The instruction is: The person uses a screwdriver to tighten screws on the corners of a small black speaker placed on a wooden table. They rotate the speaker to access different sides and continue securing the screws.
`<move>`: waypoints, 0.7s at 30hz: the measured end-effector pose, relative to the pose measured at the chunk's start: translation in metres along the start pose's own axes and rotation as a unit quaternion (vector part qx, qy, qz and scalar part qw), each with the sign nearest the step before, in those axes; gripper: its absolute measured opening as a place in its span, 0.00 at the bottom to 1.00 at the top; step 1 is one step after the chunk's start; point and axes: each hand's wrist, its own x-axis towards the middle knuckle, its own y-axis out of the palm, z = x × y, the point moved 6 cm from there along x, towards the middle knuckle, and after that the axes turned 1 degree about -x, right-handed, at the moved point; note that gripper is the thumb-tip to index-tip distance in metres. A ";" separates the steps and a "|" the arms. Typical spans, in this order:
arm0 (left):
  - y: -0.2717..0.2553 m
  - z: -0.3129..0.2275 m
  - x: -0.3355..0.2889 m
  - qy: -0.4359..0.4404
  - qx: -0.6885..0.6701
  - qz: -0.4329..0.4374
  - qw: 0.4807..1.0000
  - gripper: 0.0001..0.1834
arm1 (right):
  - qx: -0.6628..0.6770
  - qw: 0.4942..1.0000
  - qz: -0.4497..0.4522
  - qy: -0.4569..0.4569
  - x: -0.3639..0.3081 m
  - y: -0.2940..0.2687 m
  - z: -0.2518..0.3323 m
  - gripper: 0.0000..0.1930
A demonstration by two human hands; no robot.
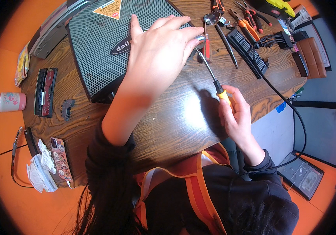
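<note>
A black speaker with a grey mesh grille lies on the table under my left hand. The thumb and index finger of that hand close on its shiny rounded corner, while the other fingers spread over the grille. My right hand is wrapped round the yellow and black handle of a screwdriver. Its metal shaft slants up and left, with the tip close to my left thumb and the corner. Whether the tip touches a screw is too small to tell.
Pliers, a red-handled tool and a black vented panel with cables lie at the right. At the left are a phone, a dark circuit part and a pink cup. A black cable hangs off the right edge.
</note>
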 end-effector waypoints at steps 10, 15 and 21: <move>0.000 0.000 -0.001 0.001 0.001 0.006 1.000 0.15 | 0.002 0.998 0.050 -0.040 -0.007 -0.001 0.000 0.10; 0.002 0.001 0.000 0.000 0.005 0.011 1.000 0.15 | 0.248 0.859 0.446 -0.045 -0.044 0.031 0.026 0.10; 0.001 0.000 0.000 0.000 0.009 0.014 1.000 0.15 | 0.334 0.692 0.625 -0.137 -0.075 0.049 0.052 0.11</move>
